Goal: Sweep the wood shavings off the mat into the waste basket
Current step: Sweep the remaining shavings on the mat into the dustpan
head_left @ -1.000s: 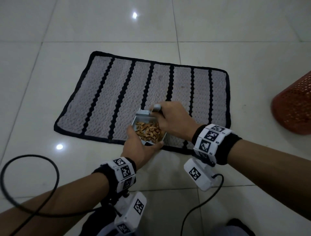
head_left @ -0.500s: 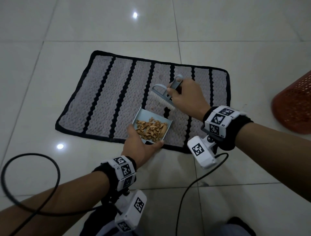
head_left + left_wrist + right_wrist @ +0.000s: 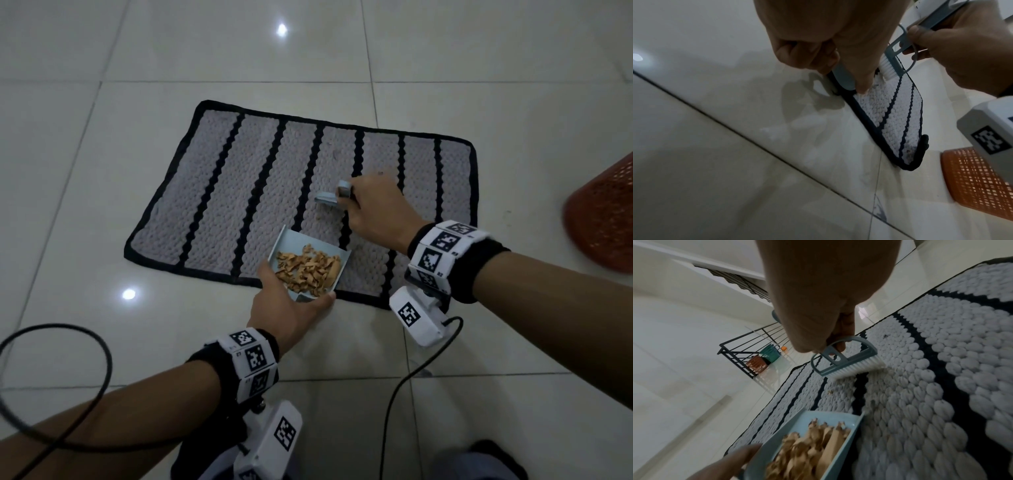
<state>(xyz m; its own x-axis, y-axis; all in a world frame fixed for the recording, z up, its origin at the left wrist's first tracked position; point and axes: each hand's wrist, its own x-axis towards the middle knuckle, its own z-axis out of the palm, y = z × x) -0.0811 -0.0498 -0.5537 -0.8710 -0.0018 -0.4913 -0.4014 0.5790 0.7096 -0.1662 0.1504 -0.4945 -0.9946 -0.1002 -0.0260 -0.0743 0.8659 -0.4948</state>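
Observation:
A grey mat (image 3: 222, 192) with black stripes lies on the tiled floor. My left hand (image 3: 287, 305) grips a light blue dustpan (image 3: 291, 243) at the mat's near edge, and a heap of brown wood shavings (image 3: 308, 269) fills it. My right hand (image 3: 373, 209) grips a small blue brush (image 3: 327, 198) by its handle, bristles down on the mat just beyond the dustpan's mouth. In the right wrist view the brush (image 3: 846, 360) meets the mat (image 3: 941, 369), with a few small crumbs in front of the dustpan (image 3: 797, 423). An orange waste basket (image 3: 603, 222) stands to the right of the mat.
Black cables (image 3: 68, 342) loop over the floor near my arms. The right wrist view shows a black metal railing (image 3: 748, 350) with a teal basket (image 3: 770, 353) far across the room. Pale tiles (image 3: 445, 68) surround the mat.
My right hand lifted the brush out of the dustpan, carried it farther up the mat, then brought it down onto the mat beyond the pan's mouth. The left hand kept the dustpan still.

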